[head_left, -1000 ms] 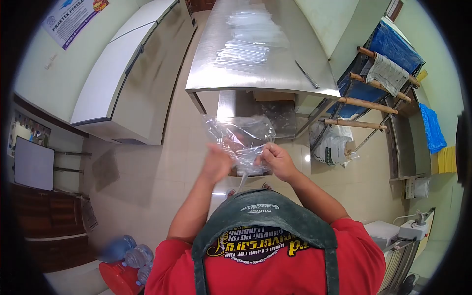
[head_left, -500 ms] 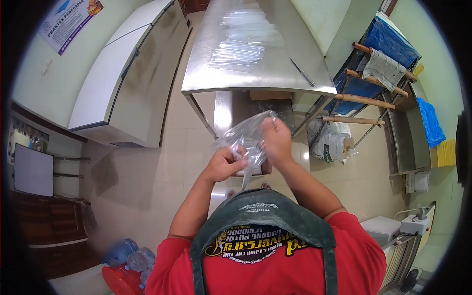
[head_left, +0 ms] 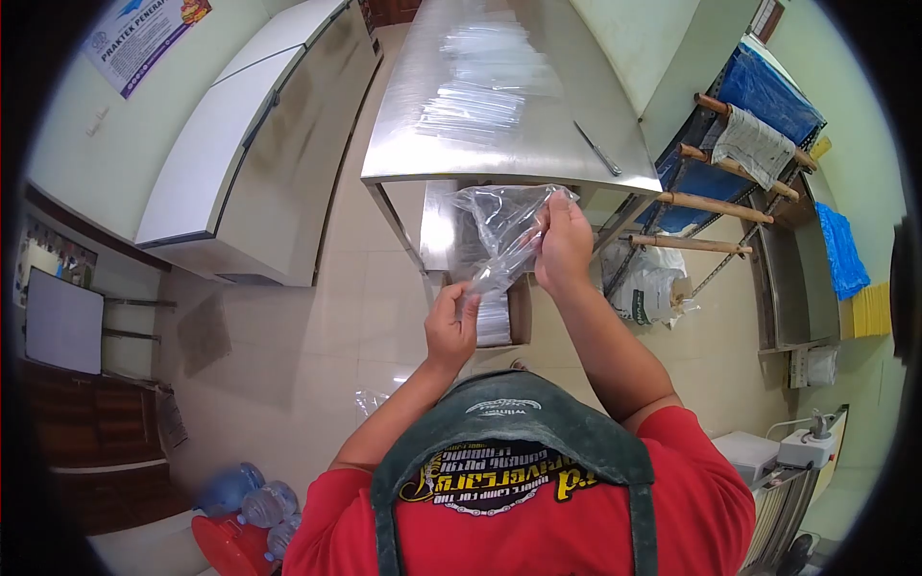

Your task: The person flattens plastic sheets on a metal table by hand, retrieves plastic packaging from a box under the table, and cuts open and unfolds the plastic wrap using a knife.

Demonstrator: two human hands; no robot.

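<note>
A crumpled clear plastic bag (head_left: 504, 223) is stretched between my two hands, just in front of the table's near edge. My left hand (head_left: 451, 328) pinches its lower end between thumb and fingers. Higher up and to the right, my right hand (head_left: 565, 240) is closed on the bag's upper corner. Below the bag, a cardboard box (head_left: 521, 324) on the floor holds clear plastic packets (head_left: 494, 319), partly hidden by my left hand and the bag. A small piece of clear plastic (head_left: 370, 401) shows beside my left forearm.
Flat clear plastic sleeves (head_left: 471, 113) lie in piles on the steel table (head_left: 403, 154). A knife (head_left: 597, 148) rests near its right corner. A white chest freezer (head_left: 250, 163) stands left. At right is a rack with wooden rolling pins (head_left: 715, 203); water jugs (head_left: 272, 504) sit lower left.
Both hands have moved forward toward the table, and the bag is spread wider between them. More of the box below shows. Clear plastic has appeared beside my left forearm.
</note>
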